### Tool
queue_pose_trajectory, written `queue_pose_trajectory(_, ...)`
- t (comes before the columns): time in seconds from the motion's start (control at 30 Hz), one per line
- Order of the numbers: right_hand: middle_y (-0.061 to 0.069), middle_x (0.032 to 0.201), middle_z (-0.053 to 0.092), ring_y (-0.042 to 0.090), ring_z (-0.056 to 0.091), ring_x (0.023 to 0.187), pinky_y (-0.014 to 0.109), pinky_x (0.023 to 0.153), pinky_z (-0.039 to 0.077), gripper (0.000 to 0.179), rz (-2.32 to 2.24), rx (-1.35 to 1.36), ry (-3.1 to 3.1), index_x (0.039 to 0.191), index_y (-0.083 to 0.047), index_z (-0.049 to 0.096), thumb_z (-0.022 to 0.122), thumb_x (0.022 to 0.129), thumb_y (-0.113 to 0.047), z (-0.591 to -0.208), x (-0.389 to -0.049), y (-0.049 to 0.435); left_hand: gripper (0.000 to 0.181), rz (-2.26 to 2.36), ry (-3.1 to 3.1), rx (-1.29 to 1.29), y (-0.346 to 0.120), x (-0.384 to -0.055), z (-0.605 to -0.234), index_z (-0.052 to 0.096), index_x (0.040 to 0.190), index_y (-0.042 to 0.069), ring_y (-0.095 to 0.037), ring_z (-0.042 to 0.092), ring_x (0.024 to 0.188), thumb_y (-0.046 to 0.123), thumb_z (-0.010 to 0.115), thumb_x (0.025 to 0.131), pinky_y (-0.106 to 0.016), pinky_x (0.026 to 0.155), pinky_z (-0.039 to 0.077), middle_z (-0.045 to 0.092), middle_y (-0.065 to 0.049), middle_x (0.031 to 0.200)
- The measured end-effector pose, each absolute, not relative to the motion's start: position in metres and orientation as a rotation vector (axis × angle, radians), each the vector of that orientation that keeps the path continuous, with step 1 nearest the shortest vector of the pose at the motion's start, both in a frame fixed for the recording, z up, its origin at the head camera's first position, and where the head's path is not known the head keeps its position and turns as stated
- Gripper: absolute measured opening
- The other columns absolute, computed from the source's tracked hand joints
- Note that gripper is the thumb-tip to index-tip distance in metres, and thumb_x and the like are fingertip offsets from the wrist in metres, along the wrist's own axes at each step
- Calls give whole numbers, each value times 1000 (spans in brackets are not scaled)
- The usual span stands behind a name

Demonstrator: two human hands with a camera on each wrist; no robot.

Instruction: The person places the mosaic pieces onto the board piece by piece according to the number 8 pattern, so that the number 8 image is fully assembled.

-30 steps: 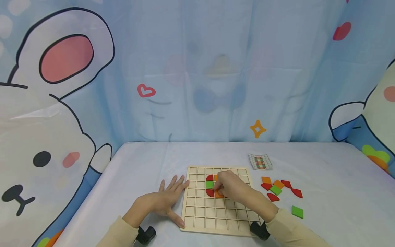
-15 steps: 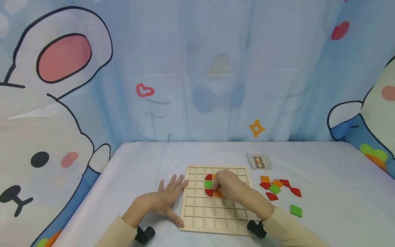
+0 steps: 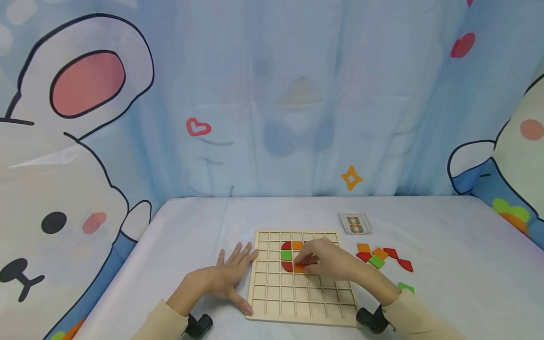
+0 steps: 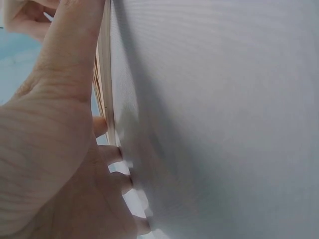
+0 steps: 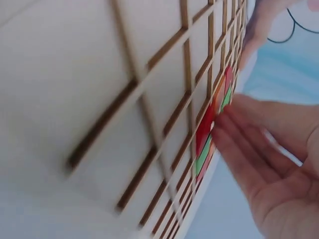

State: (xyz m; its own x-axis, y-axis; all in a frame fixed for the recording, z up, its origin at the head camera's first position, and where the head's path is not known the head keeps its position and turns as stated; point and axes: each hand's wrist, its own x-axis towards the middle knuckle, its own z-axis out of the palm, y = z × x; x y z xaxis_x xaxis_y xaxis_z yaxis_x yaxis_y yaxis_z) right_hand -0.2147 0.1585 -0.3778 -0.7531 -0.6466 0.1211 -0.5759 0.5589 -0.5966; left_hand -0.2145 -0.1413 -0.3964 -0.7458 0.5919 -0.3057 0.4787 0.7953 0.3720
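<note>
My left hand [image 3: 223, 278] lies with spread fingers at the left edge of a wooden grid board [image 3: 282, 294], thumb and fingertips touching its side. Over the board's upper middle, my right hand [image 3: 328, 259] reaches down with thumb and fingers close together among the set-in tiles. No tile shows between those fingertips in the right wrist view, and they cover the cell beneath. Beside them sit a green square tile [image 3: 286, 255], an orange tile [image 3: 297, 245], a rounded red tile [image 3: 287, 267] and another green tile [image 5: 202, 162]. The hand partly hides tiles on the right.
Loose red, orange and green tiles lie right of the board, including an orange square [image 3: 363, 248] and a red piece [image 3: 405, 265]. A patterned card [image 3: 355, 223] lies behind them. The right forearm covers some table there. A printed curtain [image 3: 272, 94] hangs behind the table.
My right hand has shifted a little to the right and its fingers have loosened, uncovering more of the orange tile. Its sleeve now partly covers the loose green tile. My left hand has stayed put.
</note>
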Motion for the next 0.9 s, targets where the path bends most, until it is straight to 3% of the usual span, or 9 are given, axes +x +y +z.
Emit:
queue_pose_trajectory(0.23,4,109,75,20,71,99,29,85,61,19,-1076,-1009,2658,110,-5,79,76,93,2,-377,-209,195,132,393,2574,810,-142,-215,-396,6,169,11,-37,-9,161,50,92,76,-66,124,-5,-4,-17,175)
queue_pose_trajectory(0.4,1,104,74,20,69,94,34,83,62,17,-1005,-850,2854,105,-6,80,80,89,1,-373,-204,235,132,386,2570,808,-142,-215,-396,6,169,11,-37,-9,161,50,91,76,-67,124,-5,-4,-17,175)
queue_pose_trajectory(0.6,6,98,74,21,67,86,42,79,63,15,-869,-573,3046,101,1,78,80,86,5,-372,-206,278,132,372,2574,786,-142,-215,-395,7,169,10,-37,-9,161,50,91,75,-67,124,-4,-3,-18,175)
queue_pose_trajectory(0.9,9,93,73,24,66,83,44,77,62,18,-757,-336,3068,102,7,76,80,85,6,-380,-213,302,132,388,2569,814,-141,-215,-397,6,168,10,-37,-9,161,51,91,75,-67,124,-4,-3,-18,175)
